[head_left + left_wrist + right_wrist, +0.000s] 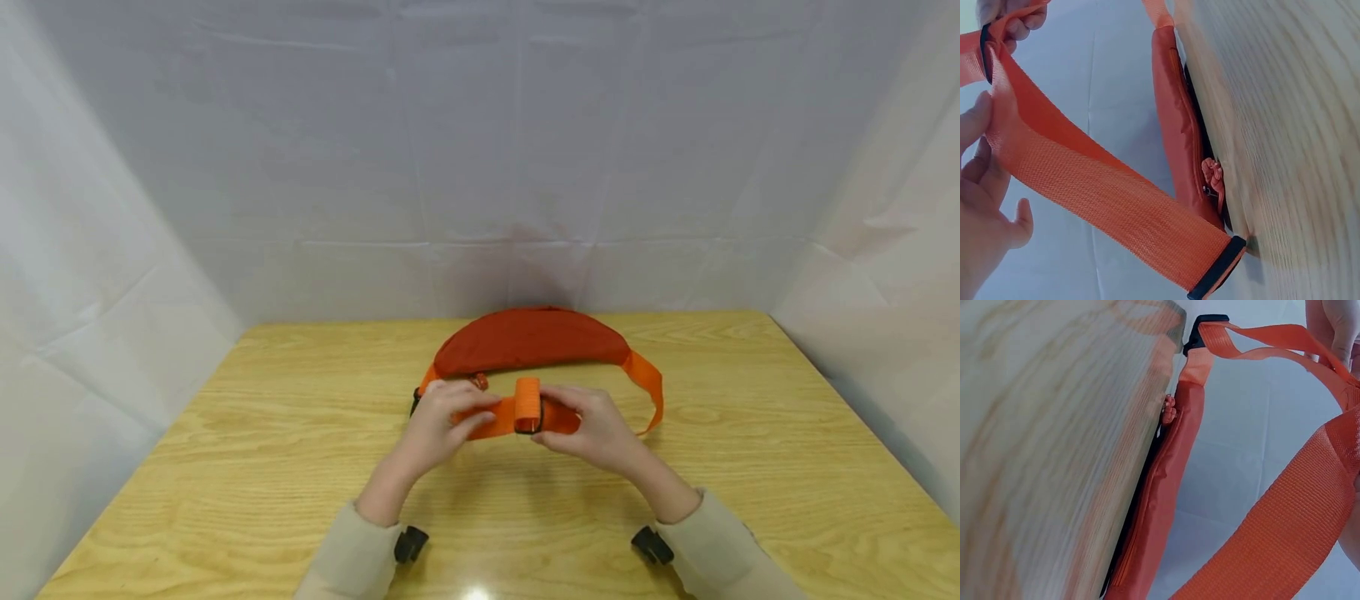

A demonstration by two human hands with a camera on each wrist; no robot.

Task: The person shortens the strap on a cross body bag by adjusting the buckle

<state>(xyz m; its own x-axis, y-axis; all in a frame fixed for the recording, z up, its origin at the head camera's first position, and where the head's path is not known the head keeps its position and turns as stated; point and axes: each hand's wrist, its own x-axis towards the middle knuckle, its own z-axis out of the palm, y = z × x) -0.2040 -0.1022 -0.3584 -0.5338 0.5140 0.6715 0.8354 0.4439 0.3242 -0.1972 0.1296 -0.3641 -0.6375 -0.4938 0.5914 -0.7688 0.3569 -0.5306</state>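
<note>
A red waist bag (532,340) lies near the back of the table, its orange strap (497,422) looping forward. My left hand (438,425) pinches the strap between thumb and fingers, left of a black slider (528,430). On the other side, my right hand (596,427) holds the strap close beside that slider, where a short loop of webbing stands up. The left wrist view shows the webbing threaded through the slider (986,53). A second black buckle (1194,337) joins the strap to the bag's left end. Part of the right hand is hidden behind webbing in the right wrist view.
The wooden table (300,467) carries the bag. A white sheet (480,150) hangs behind it, with more sheeting at both sides. A corded zipper pull (1212,172) hangs from the bag. Black clips (411,544) sit by the sleeve cuffs.
</note>
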